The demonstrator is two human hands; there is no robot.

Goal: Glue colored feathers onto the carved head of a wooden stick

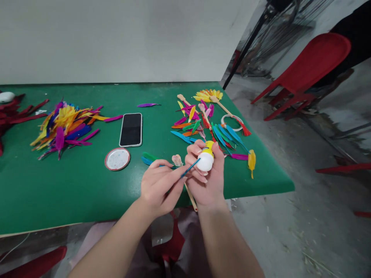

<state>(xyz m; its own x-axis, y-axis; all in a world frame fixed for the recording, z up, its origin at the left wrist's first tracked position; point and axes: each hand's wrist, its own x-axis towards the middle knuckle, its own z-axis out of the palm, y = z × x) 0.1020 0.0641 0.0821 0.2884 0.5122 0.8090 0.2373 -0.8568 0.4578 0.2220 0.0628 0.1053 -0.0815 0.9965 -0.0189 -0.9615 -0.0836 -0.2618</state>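
- Closest to me, my left hand point(159, 187) pinches the quill of a blue feather point(189, 167) between thumb and fingertips, its thin end touching the glue bottle.
- Just beside it, my right hand point(206, 177) is wrapped tight around a white glue bottle point(205, 160) with a yellow cap (tipped on its side), and a wooden stick point(190, 197) runs down under that palm.
- Both hands hover over the near edge of the green table point(72, 193).
- Left of the hands lies a round lid point(117, 159), and just past it a phone point(131, 129), face up.
- Beyond the right hand, loose feathers point(199, 123) and a white ring point(232, 122) are scattered together.
- Far left sits a bigger pile of feathers point(65, 125).
- Off the table, to the right, stands a red chair point(307, 69).
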